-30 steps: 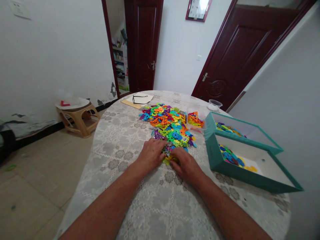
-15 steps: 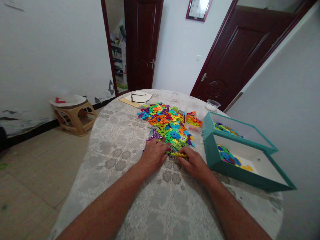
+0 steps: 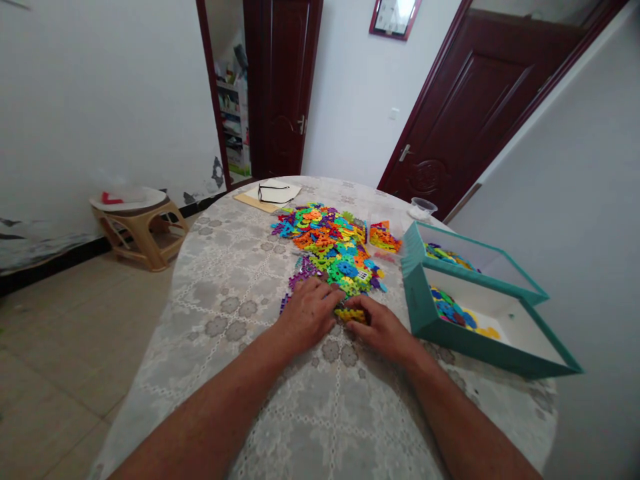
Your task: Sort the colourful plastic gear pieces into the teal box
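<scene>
A heap of colourful plastic building pieces (image 3: 330,240), notched and gear-like, lies on the table in front of me. My right hand (image 3: 377,323) is closed at the heap's near edge, thumb and fingers pinching a yellow notched piece (image 3: 350,314). Just left of it, my left hand (image 3: 310,310) is closed, its fingers bent and close together. Its fingertips reach the left end of the yellow piece; what they grip is hidden beneath them. Purple pieces (image 3: 303,268) lie beyond the left knuckles.
A teal box (image 3: 420,313) with more pieces stands at the right, its lid-like half (image 3: 510,270) behind it. A clear container (image 3: 385,238) holds orange and yellow pieces. Glasses (image 3: 275,194) rest on paper at the far left; a small clear bowl (image 3: 423,207) is far right.
My right hand has tilted the yellow piece, so more of its face shows. The left hand stays beside it. The whole view has shifted slightly.
</scene>
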`<state>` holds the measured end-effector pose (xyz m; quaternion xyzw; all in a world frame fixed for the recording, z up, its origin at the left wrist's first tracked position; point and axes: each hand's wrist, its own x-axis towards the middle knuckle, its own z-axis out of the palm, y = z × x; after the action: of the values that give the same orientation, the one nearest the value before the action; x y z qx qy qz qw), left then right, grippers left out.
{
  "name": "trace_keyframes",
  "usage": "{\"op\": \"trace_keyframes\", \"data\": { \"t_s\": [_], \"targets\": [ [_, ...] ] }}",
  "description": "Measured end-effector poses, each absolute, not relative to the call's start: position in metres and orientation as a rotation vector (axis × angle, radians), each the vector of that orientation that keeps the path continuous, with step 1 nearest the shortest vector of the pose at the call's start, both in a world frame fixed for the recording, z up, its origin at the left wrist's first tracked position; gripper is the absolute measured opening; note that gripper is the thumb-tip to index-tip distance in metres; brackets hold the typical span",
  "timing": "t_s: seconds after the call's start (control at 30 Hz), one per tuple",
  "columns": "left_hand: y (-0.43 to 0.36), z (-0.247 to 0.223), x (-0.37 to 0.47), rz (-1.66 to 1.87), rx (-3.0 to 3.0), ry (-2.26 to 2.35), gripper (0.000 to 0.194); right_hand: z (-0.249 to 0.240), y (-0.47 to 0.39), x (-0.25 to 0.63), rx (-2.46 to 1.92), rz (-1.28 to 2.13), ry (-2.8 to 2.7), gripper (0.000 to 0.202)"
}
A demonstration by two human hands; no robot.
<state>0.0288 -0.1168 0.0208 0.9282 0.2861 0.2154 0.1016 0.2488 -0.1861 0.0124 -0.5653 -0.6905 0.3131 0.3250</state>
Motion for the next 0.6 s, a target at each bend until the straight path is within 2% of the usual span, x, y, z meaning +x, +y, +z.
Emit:
{"op": "trace_keyframes", "data": {
  "t_s": [0.13,0.23,0.4,0.47,0.6],
  "targets": [
    [-0.122,0.022,0.027,0.577,2.657,0.799,0.044,0.015,-0.189,0.247,-1.406,0.95,-1.806,0.027],
    [-0.122,0.021,0.028,0.47,2.602,0.819,0.035,0.018,-0.191,0.25,-1.37,0.973,-1.802,0.021],
    [-0.123,0.024,0.03,0.392,2.636,0.831,0.014,0.012,-0.185,0.256,-1.61,0.472,-1.841,0.018],
    [-0.124,0.027,0.03,0.341,2.673,0.857,0.013,0.006,-0.183,0.255,-1.671,0.332,-1.902,0.023],
    [-0.126,0.031,0.03,0.243,2.744,0.89,0.017,0.001,-0.182,0.249,-1.706,0.271,-1.978,0.027]
  ]
}}
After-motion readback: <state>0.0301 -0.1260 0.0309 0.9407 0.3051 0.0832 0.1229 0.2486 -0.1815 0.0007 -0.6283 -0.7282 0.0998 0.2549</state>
